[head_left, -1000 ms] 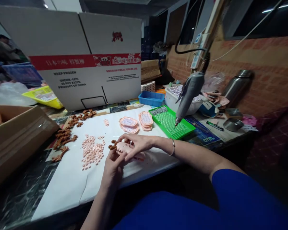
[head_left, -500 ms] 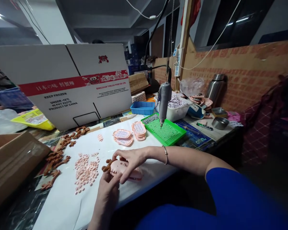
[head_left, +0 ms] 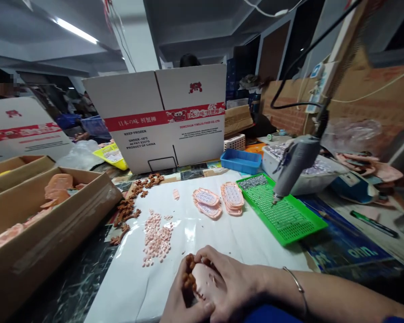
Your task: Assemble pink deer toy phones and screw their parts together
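Note:
At the near edge of the white sheet, a pink plastic piece [head_left: 207, 280] with a brown knobbly part [head_left: 189, 273] on its left side lies between both hands. My left hand [head_left: 185, 298] wraps the brown part and the lower left edge, thumb across the bottom. From the right, my right hand [head_left: 234, 280] closes over the pink piece, fingertips at its top beside the brown part. Farther up the sheet are small pink discs [head_left: 157, 237], two stacks of pink oval plates [head_left: 207, 202] [head_left: 232, 197] and a single small pink piece [head_left: 176, 194].
An electric screwdriver [head_left: 294, 166] hangs over a green tray [head_left: 289, 224] of screws. Behind stand a blue tray [head_left: 241, 161] and a white carton [head_left: 138, 98]. Brown parts [head_left: 124, 211] and a cardboard box [head_left: 70, 215] of pink pieces lie left.
The view has swung left, bringing the box of pink pieces into sight. Both hands and the pink piece are nearer the sheet's front edge, and the left hand now wraps further around the brown part.

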A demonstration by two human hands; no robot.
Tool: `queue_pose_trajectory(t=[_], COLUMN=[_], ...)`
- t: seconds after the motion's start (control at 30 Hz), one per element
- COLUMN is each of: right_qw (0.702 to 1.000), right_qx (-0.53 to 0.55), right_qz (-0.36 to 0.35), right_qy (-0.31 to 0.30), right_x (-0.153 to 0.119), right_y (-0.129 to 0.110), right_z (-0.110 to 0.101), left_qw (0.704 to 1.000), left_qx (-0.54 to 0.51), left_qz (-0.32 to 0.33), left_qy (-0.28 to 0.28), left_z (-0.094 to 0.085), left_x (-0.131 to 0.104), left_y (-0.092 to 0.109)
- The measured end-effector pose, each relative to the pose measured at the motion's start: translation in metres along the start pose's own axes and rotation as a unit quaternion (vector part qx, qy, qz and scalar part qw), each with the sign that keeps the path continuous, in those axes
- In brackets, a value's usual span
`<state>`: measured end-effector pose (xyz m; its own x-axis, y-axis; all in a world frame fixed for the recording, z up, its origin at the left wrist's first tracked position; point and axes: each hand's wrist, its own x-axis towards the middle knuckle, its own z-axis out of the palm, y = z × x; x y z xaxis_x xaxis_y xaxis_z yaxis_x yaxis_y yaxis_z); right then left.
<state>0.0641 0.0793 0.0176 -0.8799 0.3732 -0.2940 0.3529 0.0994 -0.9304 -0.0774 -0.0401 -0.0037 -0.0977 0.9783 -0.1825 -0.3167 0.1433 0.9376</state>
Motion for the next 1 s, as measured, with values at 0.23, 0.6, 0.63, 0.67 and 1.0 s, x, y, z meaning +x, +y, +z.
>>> queue_pose_trajectory(t=[0.23, 0.6, 0.63, 0.67, 1.0], right_qw=[1.000, 0.999, 0.999, 0.999, 0.984], right_qx=[0.007, -0.032, -0.042, -0.049, -0.151], right_qz=[0.003, -0.016, -0.015, -0.015, -0.087], right_qy=[0.010, 0.028, 0.023, 0.015, -0.027], right_x=[-0.003, 0.000, 0.000, 0.000, 0.002], right_y=[-0.017, -0.015, -0.018, -0.022, -0.025], right_z=[-0.010, -0.013, -0.014, -0.015, -0.019], left_qw=[0.999, 0.991, 0.990, 0.989, 0.987], left_qx=[-0.041, -0.131, -0.137, -0.143, -0.093], left_qz=[0.015, 0.000, 0.007, 0.015, 0.061], left_qy=[0.000, -0.027, -0.032, -0.039, -0.114], left_z=[0.006, -0.003, -0.002, -0.001, 0.002], left_x=[0.010, 0.034, 0.034, 0.034, 0.037], left_y=[0.009, -0.002, -0.002, -0.002, 0.006])
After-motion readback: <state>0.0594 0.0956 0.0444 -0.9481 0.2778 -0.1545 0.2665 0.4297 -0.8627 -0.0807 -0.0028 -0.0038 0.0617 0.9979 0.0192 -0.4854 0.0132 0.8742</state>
